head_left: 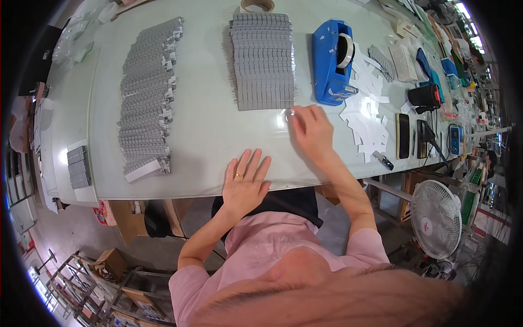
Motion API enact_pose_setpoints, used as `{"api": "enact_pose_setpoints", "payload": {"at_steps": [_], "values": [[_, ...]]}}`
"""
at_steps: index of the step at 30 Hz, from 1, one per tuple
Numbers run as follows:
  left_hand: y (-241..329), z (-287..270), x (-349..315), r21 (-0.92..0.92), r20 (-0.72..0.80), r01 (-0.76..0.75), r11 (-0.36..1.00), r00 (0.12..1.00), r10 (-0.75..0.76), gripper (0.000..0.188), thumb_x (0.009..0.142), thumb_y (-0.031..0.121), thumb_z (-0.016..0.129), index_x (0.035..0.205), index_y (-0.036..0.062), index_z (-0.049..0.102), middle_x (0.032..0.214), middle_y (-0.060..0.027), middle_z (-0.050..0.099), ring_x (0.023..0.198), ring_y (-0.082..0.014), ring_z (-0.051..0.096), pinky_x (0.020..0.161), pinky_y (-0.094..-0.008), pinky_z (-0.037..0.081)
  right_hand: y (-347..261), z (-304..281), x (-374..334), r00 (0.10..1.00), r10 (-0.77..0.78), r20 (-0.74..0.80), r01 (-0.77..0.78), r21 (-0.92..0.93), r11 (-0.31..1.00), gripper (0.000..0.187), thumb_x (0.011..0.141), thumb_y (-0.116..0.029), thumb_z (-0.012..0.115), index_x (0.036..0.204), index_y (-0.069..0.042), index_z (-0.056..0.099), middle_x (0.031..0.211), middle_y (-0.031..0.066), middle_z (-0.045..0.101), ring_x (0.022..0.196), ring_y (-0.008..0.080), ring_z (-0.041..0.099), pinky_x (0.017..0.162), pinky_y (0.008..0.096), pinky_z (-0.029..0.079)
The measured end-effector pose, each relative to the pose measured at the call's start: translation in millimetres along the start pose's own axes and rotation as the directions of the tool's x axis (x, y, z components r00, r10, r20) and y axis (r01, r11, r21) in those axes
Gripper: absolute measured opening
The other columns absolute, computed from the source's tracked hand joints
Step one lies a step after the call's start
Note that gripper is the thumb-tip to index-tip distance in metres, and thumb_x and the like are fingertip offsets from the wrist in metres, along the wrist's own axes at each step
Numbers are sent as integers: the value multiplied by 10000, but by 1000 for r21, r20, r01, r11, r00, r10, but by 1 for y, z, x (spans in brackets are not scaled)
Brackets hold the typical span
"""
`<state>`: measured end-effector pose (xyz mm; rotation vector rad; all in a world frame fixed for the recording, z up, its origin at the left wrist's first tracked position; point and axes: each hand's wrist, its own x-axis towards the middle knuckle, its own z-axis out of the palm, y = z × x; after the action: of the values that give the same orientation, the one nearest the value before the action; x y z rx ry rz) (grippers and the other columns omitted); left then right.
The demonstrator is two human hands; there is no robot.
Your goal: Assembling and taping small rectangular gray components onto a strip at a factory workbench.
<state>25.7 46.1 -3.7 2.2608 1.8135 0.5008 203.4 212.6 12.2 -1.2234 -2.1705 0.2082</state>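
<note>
My left hand (246,182) lies flat near the table's front edge, fingers stretched out, a ring on one finger, holding nothing. Thumb and fingertips of my right hand (315,133) are pinched together by the near right corner of a block of grey ridged strips (264,65). A small pale glint shows at those fingertips; what they hold is too small to make out. The strips lie side by side in a neat rectangle with comb-like edges. To their right stands a blue tape dispenser (328,68) with a roll of tape (345,50).
A long, uneven stack of grey strips (147,92) lies on the left, and a smaller bundle (79,167) farther left. White paper slips (368,111) are scattered right of the dispenser. Beyond them are a phone (402,136) and a black cup-like object (425,96). A fan (436,218) stands below right.
</note>
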Motion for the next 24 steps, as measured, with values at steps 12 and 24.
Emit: {"api": "enact_pose_setpoints", "payload": {"at_steps": [12, 24], "values": [[1, 1, 0, 50, -4, 22, 999, 1000, -22, 616, 833, 336, 682, 1416, 200, 537, 1530, -52, 427, 1421, -265, 370, 1121, -497, 309, 15, 1, 15, 990, -139, -13, 139, 14, 990, 141, 819, -38, 714, 952, -83, 695, 822, 48, 611, 743, 235, 616, 606, 342, 502], [1, 4, 0, 86, -41, 20, 996, 999, -16, 588, 847, 349, 652, 1409, 219, 537, 1521, -41, 441, 1413, -246, 391, 1138, -471, 282, -26, 17, 3, 963, -172, 208, 176, -1, 984, 467, 846, -119, 687, 1308, -158, 641, 784, 14, 506, 673, 190, 555, 552, 330, 465]]}}
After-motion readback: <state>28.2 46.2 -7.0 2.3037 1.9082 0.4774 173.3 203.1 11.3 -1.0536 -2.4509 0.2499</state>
